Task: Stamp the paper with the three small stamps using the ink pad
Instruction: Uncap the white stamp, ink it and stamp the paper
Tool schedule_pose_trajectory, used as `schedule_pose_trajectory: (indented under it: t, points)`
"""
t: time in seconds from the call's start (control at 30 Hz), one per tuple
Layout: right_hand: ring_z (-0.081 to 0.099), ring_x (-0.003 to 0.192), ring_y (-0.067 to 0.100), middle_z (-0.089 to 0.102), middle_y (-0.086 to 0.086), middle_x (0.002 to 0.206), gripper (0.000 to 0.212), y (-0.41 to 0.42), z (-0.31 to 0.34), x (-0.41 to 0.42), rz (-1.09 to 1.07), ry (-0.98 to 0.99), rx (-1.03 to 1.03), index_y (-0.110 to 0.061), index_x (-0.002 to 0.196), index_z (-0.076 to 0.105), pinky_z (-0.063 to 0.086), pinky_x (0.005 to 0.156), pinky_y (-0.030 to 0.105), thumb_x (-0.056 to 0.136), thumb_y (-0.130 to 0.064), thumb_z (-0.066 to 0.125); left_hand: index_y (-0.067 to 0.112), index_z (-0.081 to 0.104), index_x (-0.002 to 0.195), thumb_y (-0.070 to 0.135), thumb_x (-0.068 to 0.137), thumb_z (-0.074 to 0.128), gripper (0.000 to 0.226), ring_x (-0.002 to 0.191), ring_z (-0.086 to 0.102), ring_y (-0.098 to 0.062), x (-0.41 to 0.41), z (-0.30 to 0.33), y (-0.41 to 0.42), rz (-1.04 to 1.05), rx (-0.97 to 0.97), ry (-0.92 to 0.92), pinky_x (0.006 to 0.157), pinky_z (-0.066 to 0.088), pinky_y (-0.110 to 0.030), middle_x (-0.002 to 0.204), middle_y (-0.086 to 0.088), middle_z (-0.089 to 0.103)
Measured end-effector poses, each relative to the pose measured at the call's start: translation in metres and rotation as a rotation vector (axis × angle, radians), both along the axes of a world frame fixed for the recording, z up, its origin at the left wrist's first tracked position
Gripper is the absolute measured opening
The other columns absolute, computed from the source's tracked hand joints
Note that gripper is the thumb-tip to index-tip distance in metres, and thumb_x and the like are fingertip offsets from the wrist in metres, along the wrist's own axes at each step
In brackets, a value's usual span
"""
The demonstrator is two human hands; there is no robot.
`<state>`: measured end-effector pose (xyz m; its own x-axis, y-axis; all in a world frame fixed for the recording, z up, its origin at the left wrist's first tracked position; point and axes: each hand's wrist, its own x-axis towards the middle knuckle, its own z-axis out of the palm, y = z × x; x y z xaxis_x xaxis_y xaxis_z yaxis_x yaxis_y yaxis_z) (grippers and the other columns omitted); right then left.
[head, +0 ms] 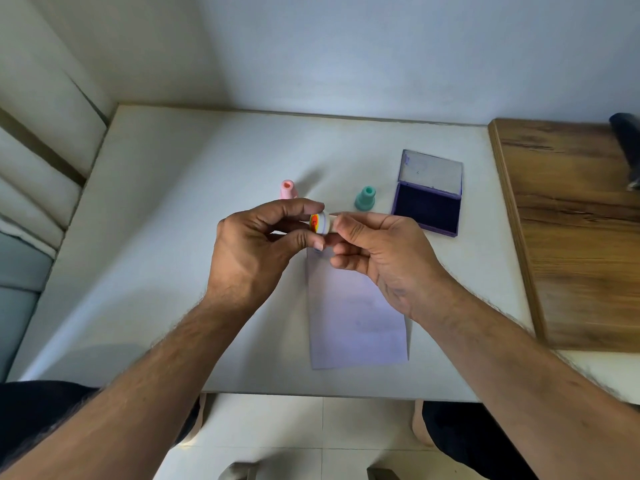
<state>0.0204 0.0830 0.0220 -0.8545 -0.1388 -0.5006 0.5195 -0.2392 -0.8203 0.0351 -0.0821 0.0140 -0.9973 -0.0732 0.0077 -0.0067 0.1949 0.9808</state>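
Observation:
Both hands meet above the far end of the white paper, which lies on the white table. Between them is a small white stamp with an orange and yellow end. My left hand pinches it with thumb and forefinger. My right hand holds its other side with curled fingers. A pink stamp stands upright behind my left hand. A teal stamp stands upright farther right. The purple ink pad lies open beside it, lid tilted back.
A wooden board or table top adjoins the white table on the right, with a dark object at its far edge. Cushioned seating runs along the left. My knees show below the table's near edge.

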Motion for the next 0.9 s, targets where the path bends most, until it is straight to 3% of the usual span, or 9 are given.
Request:
schedule_pose_trajectory:
  t: [0.13,0.37,0.5,0.67,0.8,0.9]
  points:
    - [0.063,0.059,0.014,0.066,0.018,0.078,0.012,0.002,0.000,0.000,0.015,0.039,-0.016,0.001,0.094,0.073,0.057,0.059,0.026,0.085,-0.005,0.068,0.031,0.077,0.087,-0.002,0.069,0.082,0.039,0.084,0.074,-0.017,-0.001,0.001,0.000,0.016,0.116,-0.037,0.090,0.056,-0.043,0.082,0.004,0.077]
    - [0.066,0.065,0.017,0.071,0.011,0.075,0.017,0.003,0.000,-0.001,0.015,0.114,-0.008,-0.004,0.099,0.073,0.059,0.065,0.029,0.082,0.000,0.070,0.016,0.073,0.088,0.006,0.059,0.080,0.032,0.085,0.073,-0.014,-0.003,0.006,-0.001,0.012,0.268,-0.092,0.079,0.058,-0.030,0.081,0.000,0.077]
    - [0.068,0.068,0.019,0.071,0.008,0.072,0.022,0.004,0.000,-0.002,-0.021,0.167,-0.008,-0.007,0.098,0.072,0.059,0.069,0.032,0.081,0.006,0.069,0.013,0.073,0.090,0.007,0.058,0.080,0.033,0.092,0.071,-0.020,-0.006,0.004,-0.004,0.048,0.302,-0.113,0.074,0.057,-0.028,0.094,-0.016,0.073]
    - [0.067,0.067,0.019,0.068,0.007,0.070,0.022,0.004,-0.001,-0.003,-0.068,0.158,-0.052,-0.006,0.098,0.072,0.059,0.073,0.036,0.082,0.008,0.067,0.016,0.072,0.093,0.005,0.066,0.084,0.032,0.093,0.071,-0.030,-0.010,0.002,-0.010,0.059,0.203,-0.130,0.085,0.058,-0.040,0.110,-0.016,0.070]
    - [0.066,0.068,0.020,0.069,0.010,0.073,0.021,0.005,-0.002,-0.004,-0.097,0.143,-0.043,-0.005,0.099,0.072,0.059,0.071,0.036,0.083,0.007,0.067,0.010,0.069,0.104,0.001,0.076,0.079,0.031,0.082,0.069,-0.012,-0.009,0.002,-0.012,0.048,0.100,-0.109,0.086,0.057,-0.039,0.109,-0.021,0.067]
    - [0.065,0.070,0.022,0.068,0.012,0.076,0.021,0.006,-0.003,-0.005,-0.113,0.138,-0.037,-0.006,0.099,0.073,0.059,0.072,0.036,0.083,0.006,0.068,0.017,0.073,0.099,0.003,0.077,0.079,0.026,0.081,0.071,-0.011,-0.008,0.001,-0.010,0.096,0.017,-0.140,0.083,0.057,-0.032,0.102,0.000,0.074]
